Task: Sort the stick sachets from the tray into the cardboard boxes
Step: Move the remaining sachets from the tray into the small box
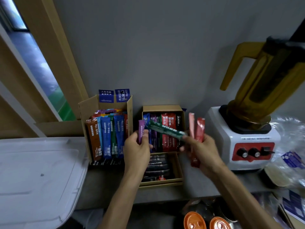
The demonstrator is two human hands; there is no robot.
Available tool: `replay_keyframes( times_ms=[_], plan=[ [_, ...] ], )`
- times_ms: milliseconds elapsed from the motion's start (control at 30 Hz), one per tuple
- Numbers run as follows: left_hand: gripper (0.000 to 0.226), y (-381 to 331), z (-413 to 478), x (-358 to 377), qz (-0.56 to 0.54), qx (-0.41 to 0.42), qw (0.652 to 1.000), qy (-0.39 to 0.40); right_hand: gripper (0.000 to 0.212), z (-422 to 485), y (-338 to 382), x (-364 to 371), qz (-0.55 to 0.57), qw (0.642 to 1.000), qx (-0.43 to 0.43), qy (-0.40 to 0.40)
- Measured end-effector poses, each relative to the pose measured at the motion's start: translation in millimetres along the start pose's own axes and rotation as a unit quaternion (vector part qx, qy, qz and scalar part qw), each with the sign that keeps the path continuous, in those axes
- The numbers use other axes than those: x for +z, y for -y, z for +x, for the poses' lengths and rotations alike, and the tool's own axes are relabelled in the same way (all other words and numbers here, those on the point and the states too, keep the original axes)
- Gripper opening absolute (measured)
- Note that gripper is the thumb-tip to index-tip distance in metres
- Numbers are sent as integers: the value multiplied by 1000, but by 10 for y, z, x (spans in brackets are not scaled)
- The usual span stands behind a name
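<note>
Grips a purple sachet (141,132) upright in the left hand (137,152); pinches a green sachet (165,128) in the right hand (202,152), with red sachets (200,128) clamped behind. Probably handles light, floppy and slick; best pinched mid-length. Hovers over the cardboard boxes (162,107) on the counter (99,184). Reads "15g" on boxed sachets (105,134), "COFFEE" on a blue card (122,95) beyond.

Person: 2 arms in view. L hand (137,152) + R hand (201,152) both bare. Forearms bare as far as frame bottom; slim build. R forearm blurred twd lower edge.
</note>
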State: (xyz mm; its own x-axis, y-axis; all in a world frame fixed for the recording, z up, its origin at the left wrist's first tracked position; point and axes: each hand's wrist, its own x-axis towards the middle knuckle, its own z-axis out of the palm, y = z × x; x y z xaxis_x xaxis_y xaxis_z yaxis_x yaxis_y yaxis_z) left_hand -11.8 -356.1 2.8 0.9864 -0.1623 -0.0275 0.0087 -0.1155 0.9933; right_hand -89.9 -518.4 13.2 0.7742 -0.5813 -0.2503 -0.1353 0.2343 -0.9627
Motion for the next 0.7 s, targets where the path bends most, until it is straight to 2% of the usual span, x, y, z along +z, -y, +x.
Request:
replay_keyframes(
  times_ms=[100,167,267,400,567,700],
  plan=[
    [16,102,197,75,156,34,985,65,13,161,243,-213,-149,988,-44,-6],
    [19,166,310,136,208,27,974,90,9,258,410,-242,-207,977,-55,16],
    [20,178,348,147,210,6,974,85,5,387,584,-52,-254,963,-65,57],
    [20,112,268,76,160,13,985,58,4,602,590,283,-305,945,-76,86],
    [11,75,223,7,159,38,985,63,3,704,630,403,-274,957,-66,76],
    [26,78,245,49,202,70,972,93,14,741,681,378,-197,978,-31,68]
  ],
)
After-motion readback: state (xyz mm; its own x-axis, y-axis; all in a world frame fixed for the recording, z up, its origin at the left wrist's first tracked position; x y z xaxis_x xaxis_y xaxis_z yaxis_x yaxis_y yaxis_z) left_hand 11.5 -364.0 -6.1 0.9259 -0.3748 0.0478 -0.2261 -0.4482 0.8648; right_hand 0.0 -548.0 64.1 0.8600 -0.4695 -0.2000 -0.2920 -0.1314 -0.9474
